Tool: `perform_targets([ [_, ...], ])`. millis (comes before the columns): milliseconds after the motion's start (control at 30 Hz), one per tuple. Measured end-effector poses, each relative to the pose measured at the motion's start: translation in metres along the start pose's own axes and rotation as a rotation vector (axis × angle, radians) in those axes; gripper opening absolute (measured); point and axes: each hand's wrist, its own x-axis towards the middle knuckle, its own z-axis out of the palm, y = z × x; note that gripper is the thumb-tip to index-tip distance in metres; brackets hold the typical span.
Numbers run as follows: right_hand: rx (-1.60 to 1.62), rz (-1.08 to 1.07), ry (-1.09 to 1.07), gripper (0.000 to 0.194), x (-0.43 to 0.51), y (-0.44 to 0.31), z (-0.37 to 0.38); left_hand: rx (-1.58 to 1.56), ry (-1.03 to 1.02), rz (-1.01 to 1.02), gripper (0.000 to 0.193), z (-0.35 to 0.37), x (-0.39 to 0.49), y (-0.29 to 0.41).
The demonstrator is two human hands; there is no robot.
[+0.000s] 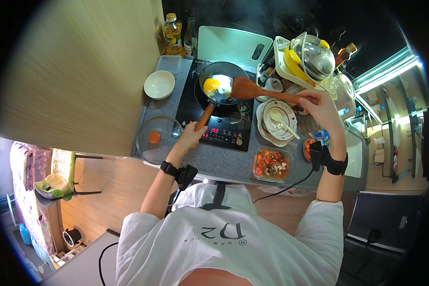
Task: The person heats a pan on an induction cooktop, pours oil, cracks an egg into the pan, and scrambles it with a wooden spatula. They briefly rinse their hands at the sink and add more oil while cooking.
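Observation:
My left hand (191, 136) is closed around the wooden handle (205, 117) of a dark frying pan (220, 102) on a black induction cooktop (220, 141). In the pan lies egg (211, 87), with yellow yolk on the left and a pale white part beside it. My right hand (318, 103) grips the thin end of a wooden spatula (248, 88). The spatula's broad blade is over the pan's right side and hides part of it. Whether the blade touches the egg I cannot tell.
A glass lid (143, 146) and white bowl (159, 85) lie left of the cooktop. To the right are stacked plates (284, 130) with a white spoon, and a glass container of chopped tomato (271, 173). A cutting board (228, 43) leans behind, near an oil bottle (173, 37).

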Motion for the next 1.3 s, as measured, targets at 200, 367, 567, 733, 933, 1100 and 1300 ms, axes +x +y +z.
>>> perform_targets([
  [200, 0.169, -0.075, 0.075, 0.02, 0.002, 0.007, -0.007, 0.002, -0.015, -0.006, 0.031, -0.001, 0.0, 0.001],
  [367, 0.06, -0.082, 0.119, 0.021, 0.01, 0.004, 0.006, -0.002, -0.022, -0.025, 0.031, -0.002, 0.0, 0.0],
  [567, -0.447, -0.374, 0.203, 0.018, 0.036, 0.009, 0.042, 0.016, -0.023, -0.027, 0.032, -0.003, 0.003, -0.002],
  [733, -0.222, -0.253, 0.169, 0.018, 0.067, 0.029, 0.059, 0.033, -0.029, -0.011, 0.031, -0.006, 0.003, -0.001],
  [933, 0.128, 0.026, -0.082, 0.021, 0.075, 0.056, 0.035, 0.025, -0.035, -0.004, 0.029, -0.008, 0.004, 0.0],
  [1100, 0.178, 0.129, -0.003, 0.02, 0.072, 0.064, 0.036, 0.015, -0.038, 0.0, 0.028, -0.009, 0.003, -0.002],
  [1300, 0.167, 0.055, 0.01, 0.019, 0.08, 0.064, 0.054, 0.014, -0.027, 0.002, 0.027, -0.007, 0.003, -0.003],
])
